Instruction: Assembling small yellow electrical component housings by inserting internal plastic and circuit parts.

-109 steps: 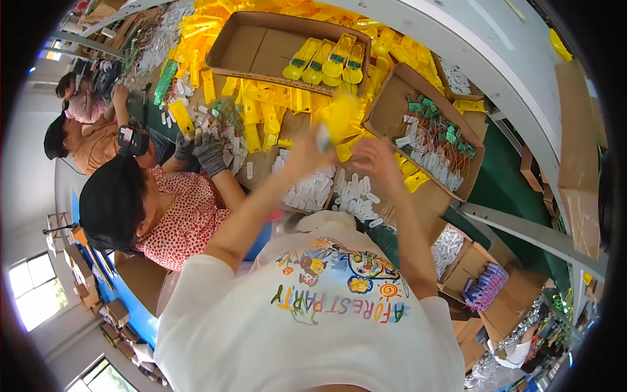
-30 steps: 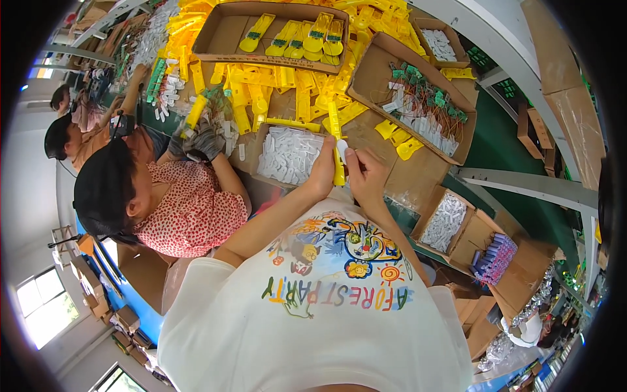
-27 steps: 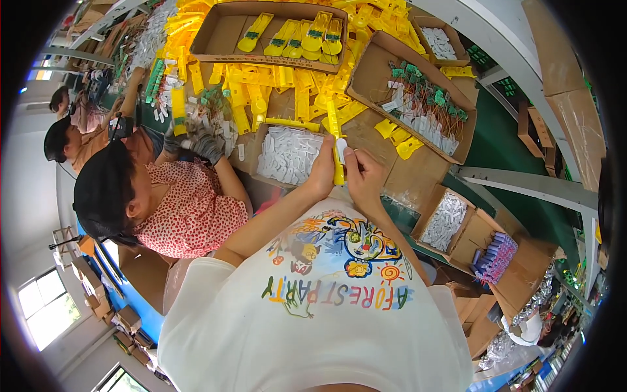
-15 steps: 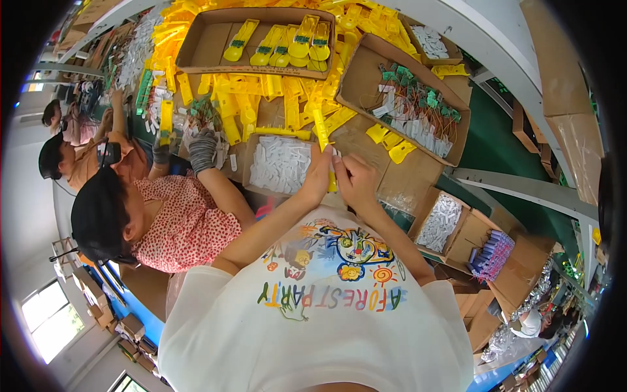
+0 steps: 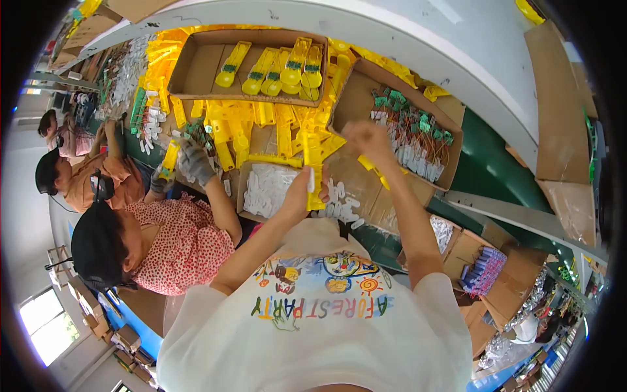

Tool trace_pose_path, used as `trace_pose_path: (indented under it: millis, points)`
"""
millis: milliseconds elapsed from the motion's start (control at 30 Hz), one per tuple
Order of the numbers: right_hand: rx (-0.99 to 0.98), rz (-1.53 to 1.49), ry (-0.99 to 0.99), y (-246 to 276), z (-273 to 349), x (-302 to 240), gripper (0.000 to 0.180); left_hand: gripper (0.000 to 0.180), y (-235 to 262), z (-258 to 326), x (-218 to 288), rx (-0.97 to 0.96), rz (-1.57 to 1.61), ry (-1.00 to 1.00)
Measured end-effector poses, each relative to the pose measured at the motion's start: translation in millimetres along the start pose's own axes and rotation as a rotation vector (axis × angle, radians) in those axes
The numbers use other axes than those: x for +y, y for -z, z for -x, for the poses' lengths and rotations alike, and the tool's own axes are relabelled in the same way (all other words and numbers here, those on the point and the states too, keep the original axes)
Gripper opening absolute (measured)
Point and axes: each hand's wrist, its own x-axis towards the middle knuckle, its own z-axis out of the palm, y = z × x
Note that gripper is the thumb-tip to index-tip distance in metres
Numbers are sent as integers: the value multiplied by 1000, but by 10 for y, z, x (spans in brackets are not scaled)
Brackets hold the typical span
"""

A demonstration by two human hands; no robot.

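My left hand grips a long yellow plastic casing, which stands nearly upright in front of my chest. My right hand is raised apart from it, at the near left corner of a cardboard box of wired green circuit boards. Its fingers look bent but blurred, so whether they hold anything is unclear. Under that forearm lie a few yellow pieces. Small white plastic parts lie loose on the cardboard beside my left hand, and more fill a box to its left.
Ahead, a cardboard box holds yellow casings with green boards, amid a yellow pile. At left, a co-worker's gloved hand is near another casing. A metal beam crosses above. Purple cylinders sit in a box at right.
My right hand has left the yellow casing and moved up and right toward the circuit-board box. My left hand keeps the casing. The loose white parts under my hands now show.
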Motion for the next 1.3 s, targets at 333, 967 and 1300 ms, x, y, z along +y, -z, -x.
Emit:
trace_pose_path:
  millis: [333, 967, 1300]
  points:
    - [237, 170, 210, 354, -337, 52, 20, 47, -106, 176, 226, 204, 72, 33]
    - [-354, -1136, -194, -355, 1332, -799, 39, 54, -1018, 722, 497, 3, -1673, -686]
    - [-255, -772, -209, -189, 1307, -904, 22, 43, -884, 699, 543, 280, -902, -421]
